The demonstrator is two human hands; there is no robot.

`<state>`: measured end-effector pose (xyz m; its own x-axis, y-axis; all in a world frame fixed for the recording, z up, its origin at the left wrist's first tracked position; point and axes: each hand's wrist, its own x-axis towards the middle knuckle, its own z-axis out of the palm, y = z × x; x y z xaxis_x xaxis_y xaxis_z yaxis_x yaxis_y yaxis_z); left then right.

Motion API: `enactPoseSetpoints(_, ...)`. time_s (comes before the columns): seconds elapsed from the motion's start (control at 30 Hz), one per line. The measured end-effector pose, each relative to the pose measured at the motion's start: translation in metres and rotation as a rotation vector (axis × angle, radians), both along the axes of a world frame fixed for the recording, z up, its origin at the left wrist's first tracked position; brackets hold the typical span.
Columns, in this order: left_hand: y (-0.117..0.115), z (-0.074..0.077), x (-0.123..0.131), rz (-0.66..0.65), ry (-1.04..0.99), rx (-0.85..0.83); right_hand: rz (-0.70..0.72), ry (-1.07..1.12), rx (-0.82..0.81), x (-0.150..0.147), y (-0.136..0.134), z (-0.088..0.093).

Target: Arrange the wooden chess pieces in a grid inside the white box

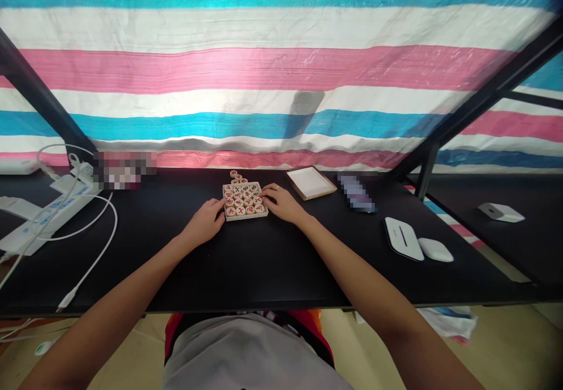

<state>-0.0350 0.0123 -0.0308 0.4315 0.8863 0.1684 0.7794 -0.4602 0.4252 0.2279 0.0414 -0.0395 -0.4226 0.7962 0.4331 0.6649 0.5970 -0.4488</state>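
Observation:
A shallow light-coloured box lies on the black table, filled with rows of round pieces bearing red or dark characters. Several more round pieces lie just behind its back edge. My left hand rests at the box's left side, with its fingers closed against that edge. At the right side, my right hand reaches over the rim, its fingers bent and apart, with fingertips at the pieces near the right edge. A ring shows on one finger.
Behind my right hand lies an open box lid. Further right are a blurred phone-like object, a white flat device and a white rounded case. A power strip with white cables is at the left.

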Motion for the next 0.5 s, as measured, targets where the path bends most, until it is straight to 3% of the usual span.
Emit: enactPoseSetpoints(0.5, -0.0014, 0.0033, 0.0009, 0.007, -0.011, -0.013, 0.022, -0.014, -0.076, 0.0024, 0.0034, -0.0062)
